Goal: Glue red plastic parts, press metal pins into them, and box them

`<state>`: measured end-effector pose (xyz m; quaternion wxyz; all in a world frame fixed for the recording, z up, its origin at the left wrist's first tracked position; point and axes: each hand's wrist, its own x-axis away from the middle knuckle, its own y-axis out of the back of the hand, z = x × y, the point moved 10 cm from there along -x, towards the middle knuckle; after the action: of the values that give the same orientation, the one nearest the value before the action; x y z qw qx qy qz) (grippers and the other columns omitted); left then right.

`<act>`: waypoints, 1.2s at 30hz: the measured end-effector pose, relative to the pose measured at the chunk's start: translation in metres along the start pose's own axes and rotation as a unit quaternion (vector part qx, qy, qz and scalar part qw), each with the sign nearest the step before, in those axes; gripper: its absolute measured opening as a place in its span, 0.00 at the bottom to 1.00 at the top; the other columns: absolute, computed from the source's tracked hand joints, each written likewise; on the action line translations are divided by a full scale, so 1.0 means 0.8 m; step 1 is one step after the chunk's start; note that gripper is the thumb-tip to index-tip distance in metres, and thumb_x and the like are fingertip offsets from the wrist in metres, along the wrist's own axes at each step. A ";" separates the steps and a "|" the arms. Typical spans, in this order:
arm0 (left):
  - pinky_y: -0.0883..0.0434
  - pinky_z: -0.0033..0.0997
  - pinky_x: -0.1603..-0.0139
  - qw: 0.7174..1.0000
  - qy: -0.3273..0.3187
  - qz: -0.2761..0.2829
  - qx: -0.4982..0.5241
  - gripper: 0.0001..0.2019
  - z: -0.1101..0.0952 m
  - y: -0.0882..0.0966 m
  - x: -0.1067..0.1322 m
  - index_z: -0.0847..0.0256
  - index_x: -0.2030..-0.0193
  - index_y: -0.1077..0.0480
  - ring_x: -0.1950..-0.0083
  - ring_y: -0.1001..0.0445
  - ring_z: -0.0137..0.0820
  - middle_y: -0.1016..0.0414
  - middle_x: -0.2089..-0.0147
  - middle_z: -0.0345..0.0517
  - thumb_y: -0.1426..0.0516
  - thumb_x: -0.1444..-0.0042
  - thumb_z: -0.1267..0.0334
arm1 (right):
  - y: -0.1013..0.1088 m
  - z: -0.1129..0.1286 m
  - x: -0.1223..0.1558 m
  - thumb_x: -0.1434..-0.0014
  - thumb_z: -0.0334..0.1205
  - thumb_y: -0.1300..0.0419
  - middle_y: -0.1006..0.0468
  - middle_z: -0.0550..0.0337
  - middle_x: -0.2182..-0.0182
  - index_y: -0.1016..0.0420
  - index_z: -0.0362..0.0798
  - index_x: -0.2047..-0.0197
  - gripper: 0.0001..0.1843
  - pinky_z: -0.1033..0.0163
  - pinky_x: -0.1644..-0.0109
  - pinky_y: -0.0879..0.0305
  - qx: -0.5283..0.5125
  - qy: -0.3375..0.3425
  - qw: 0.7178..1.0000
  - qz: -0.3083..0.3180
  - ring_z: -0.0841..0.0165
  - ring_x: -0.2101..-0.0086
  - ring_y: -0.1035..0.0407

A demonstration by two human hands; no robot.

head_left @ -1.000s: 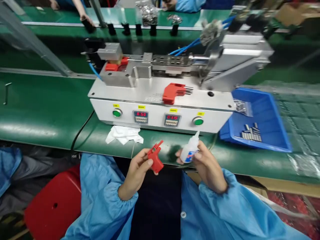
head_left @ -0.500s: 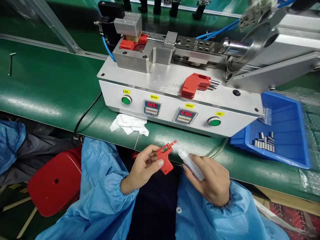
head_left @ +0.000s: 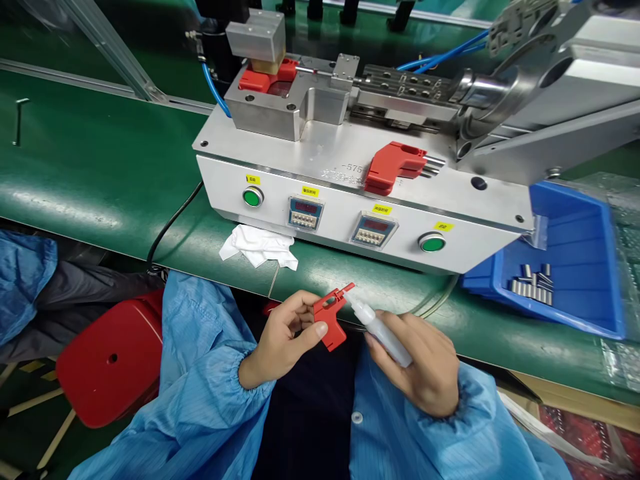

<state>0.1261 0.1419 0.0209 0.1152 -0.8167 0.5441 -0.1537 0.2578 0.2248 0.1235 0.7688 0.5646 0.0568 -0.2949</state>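
Observation:
My left hand (head_left: 290, 337) pinches a red pistol-shaped plastic part (head_left: 331, 323) between thumb and fingers, its narrow end pointing up and right. In my right hand (head_left: 423, 357) is a small translucent squeeze bottle (head_left: 383, 333), tilted so its thin nozzle is at the narrow end of the red part. Whether the tip touches the plastic I cannot tell. A similar red part with metal pins (head_left: 397, 167) lies on top of the grey machine (head_left: 310, 157). Another red piece (head_left: 255, 80) sits in the machine's metal fixture, under a pressing block (head_left: 257, 37).
A blue bin (head_left: 590, 287) with several metal pins (head_left: 533, 287) stands right of the machine. A white cloth (head_left: 260, 245) lies before it on the green bench (head_left: 100, 180). A hex key (head_left: 19, 123) is far left. Below sits a red stool (head_left: 113, 360), beside another person's blue sleeve (head_left: 25, 273).
The bottle's nozzle has come left, closer to the red part's narrow end. My left hand has barely moved. The view has shifted slightly.

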 end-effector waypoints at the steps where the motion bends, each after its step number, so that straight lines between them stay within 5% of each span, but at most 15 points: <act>1: 0.27 0.15 0.60 1.000 -0.003 0.001 -0.002 0.07 -0.001 0.000 0.001 0.58 0.51 0.26 0.63 0.22 0.22 0.21 0.61 0.38 0.36 0.35 0.66 | 0.000 -0.006 -0.001 0.28 0.36 0.41 0.24 0.56 0.67 0.31 0.45 0.48 0.07 0.63 0.67 0.36 -0.033 -0.033 0.999 0.002 0.70 0.72 0.32; 5: 0.27 0.16 0.59 1.000 -0.018 0.004 -0.013 0.08 -0.006 0.000 0.003 0.58 0.51 0.26 0.62 0.21 0.23 0.20 0.60 0.38 0.37 0.35 0.67 | -0.009 -0.033 0.004 0.28 0.39 0.42 0.23 0.60 0.68 0.30 0.48 0.49 0.07 0.67 0.73 0.38 -0.184 -0.175 0.967 0.036 0.73 0.76 0.33; 8: 0.26 0.17 0.59 0.999 -0.024 0.002 -0.024 0.08 -0.006 0.001 0.003 0.59 0.50 0.26 0.61 0.21 0.24 0.20 0.60 0.40 0.37 0.35 0.66 | -0.027 -0.055 0.017 0.30 0.47 0.40 0.28 0.62 0.73 0.28 0.48 0.54 0.11 0.67 0.75 0.42 -0.313 -0.290 0.902 0.059 0.73 0.78 0.39; 10: 0.26 0.19 0.58 0.999 -0.029 0.002 -0.031 0.08 -0.006 0.001 0.004 0.58 0.50 0.26 0.61 0.21 0.25 0.20 0.59 0.41 0.37 0.35 0.65 | -0.049 -0.065 0.030 0.32 0.54 0.39 0.35 0.64 0.77 0.29 0.47 0.56 0.17 0.68 0.78 0.49 -0.435 -0.375 0.815 0.075 0.74 0.79 0.45; 14: 0.25 0.20 0.58 0.998 -0.041 0.003 -0.045 0.09 -0.009 0.000 0.004 0.58 0.49 0.25 0.60 0.20 0.26 0.20 0.58 0.41 0.37 0.35 0.65 | -0.091 -0.055 0.054 0.35 0.57 0.37 0.49 0.72 0.82 0.37 0.49 0.60 0.21 0.68 0.81 0.64 -0.635 -0.489 0.588 0.113 0.77 0.83 0.63; 16: 0.25 0.19 0.57 0.998 -0.046 0.007 -0.051 0.09 -0.011 -0.001 0.005 0.57 0.49 0.26 0.60 0.20 0.25 0.19 0.58 0.40 0.37 0.35 0.66 | -0.096 -0.051 0.057 0.37 0.56 0.36 0.49 0.72 0.82 0.40 0.49 0.64 0.22 0.68 0.82 0.64 -0.668 -0.507 0.533 0.113 0.78 0.84 0.64; 18: 0.25 0.18 0.57 0.997 -0.050 0.010 -0.053 0.09 -0.012 -0.003 0.005 0.56 0.49 0.26 0.60 0.20 0.24 0.19 0.58 0.39 0.37 0.35 0.67 | -0.098 -0.049 0.058 0.37 0.55 0.35 0.49 0.72 0.82 0.41 0.49 0.65 0.22 0.68 0.83 0.65 -0.680 -0.512 0.512 0.116 0.78 0.84 0.65; 26: 0.24 0.19 0.57 0.997 -0.056 0.014 -0.058 0.09 -0.012 -0.005 0.007 0.58 0.49 0.26 0.60 0.20 0.26 0.20 0.58 0.40 0.37 0.35 0.66 | -0.099 -0.043 0.056 0.37 0.54 0.36 0.48 0.72 0.82 0.43 0.49 0.65 0.22 0.68 0.83 0.65 -0.692 -0.503 0.502 0.124 0.78 0.84 0.64; 36: 0.23 0.25 0.58 0.998 -0.038 0.008 -0.058 0.09 -0.007 -0.002 0.007 0.60 0.50 0.26 0.60 0.20 0.30 0.19 0.58 0.44 0.37 0.35 0.62 | -0.102 -0.045 0.059 0.37 0.57 0.35 0.47 0.72 0.82 0.42 0.50 0.64 0.24 0.68 0.82 0.66 -0.676 -0.509 0.518 0.126 0.78 0.84 0.64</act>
<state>0.1280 0.1372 0.0272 0.0890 -0.8232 0.5535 -0.0897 0.2632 0.2233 0.0229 0.8457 -0.3700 -0.2340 -0.3050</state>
